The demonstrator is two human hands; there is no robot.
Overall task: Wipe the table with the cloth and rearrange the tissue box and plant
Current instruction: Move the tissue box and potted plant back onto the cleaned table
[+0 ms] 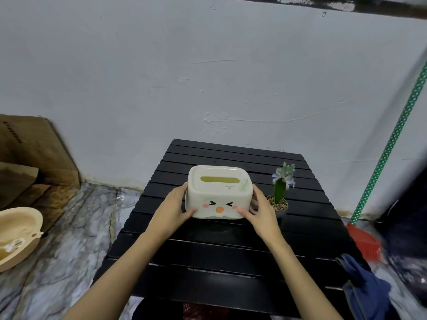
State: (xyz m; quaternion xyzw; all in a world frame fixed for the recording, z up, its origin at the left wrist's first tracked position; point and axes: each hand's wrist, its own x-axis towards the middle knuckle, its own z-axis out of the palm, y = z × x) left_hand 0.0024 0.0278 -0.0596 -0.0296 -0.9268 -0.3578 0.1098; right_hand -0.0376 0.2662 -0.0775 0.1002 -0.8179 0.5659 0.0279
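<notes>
Two hands hold one tissue box.

One tissue box, one plant, one cloth

A black slatted bench carries a white tissue box gripped between the fingers, a potted plant just right of them, and a blue cloth nearer, draped over the right edge.
</notes>
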